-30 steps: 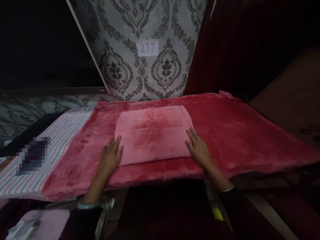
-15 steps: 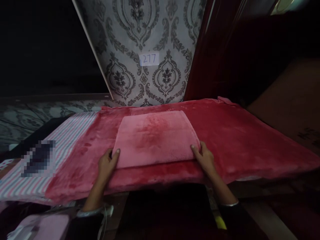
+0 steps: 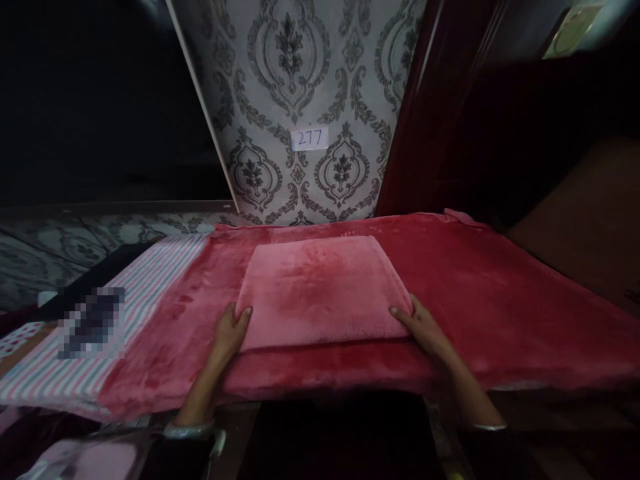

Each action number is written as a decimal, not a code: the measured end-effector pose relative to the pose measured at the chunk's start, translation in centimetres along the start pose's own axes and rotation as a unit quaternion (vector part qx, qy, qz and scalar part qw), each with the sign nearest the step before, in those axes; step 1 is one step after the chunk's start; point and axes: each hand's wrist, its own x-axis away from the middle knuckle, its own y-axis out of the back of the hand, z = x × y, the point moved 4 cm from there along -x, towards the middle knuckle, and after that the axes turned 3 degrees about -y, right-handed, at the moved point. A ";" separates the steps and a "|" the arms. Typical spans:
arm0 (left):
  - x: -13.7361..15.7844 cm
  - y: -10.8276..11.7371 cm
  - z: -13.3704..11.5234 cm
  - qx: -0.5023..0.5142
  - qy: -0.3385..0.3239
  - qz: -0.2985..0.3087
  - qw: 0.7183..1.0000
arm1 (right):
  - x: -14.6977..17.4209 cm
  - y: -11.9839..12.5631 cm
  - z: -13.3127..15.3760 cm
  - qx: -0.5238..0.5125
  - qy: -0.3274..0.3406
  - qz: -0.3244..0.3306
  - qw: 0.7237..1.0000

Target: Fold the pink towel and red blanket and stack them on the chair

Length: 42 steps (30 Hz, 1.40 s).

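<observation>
A folded pink cloth (image 3: 325,293) with a darker red patch lies on a red and pink plush blanket (image 3: 480,300). My left hand (image 3: 232,328) grips its near left corner, thumb on top and the other fingers mostly hidden at the edge. At the near right corner, my right hand (image 3: 420,325) pinches the cloth in the same way. Both forearms reach in from below. The cloth looks flat, with its near edge running between my hands.
A striped cloth (image 3: 155,273) covers the surface's left side, with a blurred dark item (image 3: 93,325) on it. Behind are patterned wallpaper with a paper label (image 3: 310,138) reading 277, a large dark screen (image 3: 100,100), and a dark red panel (image 3: 440,127) on the right.
The view has tilted slightly, so everything sits a little lower and further right. Both hands keep their hold on the cloth, which stays in place on the blanket.
</observation>
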 end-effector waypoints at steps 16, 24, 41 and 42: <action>-10.7 -8.6 -16.0 -0.233 -0.283 0.190 0.911 | -11.1 -16.3 14.0 0.467 0.186 0.135 0.854; -11.4 -11.7 -12.3 -0.258 -0.263 0.149 0.918 | -12.8 -16.4 9.4 0.503 0.174 0.105 0.840; -15.4 -5.8 -6.0 -0.016 0.065 -0.012 0.998 | -16.4 -8.6 6.0 0.300 -0.129 -0.127 0.937; -15.3 -5.7 -5.9 0.018 0.073 -0.019 0.997 | -16.7 -8.3 5.9 0.280 -0.132 -0.128 0.942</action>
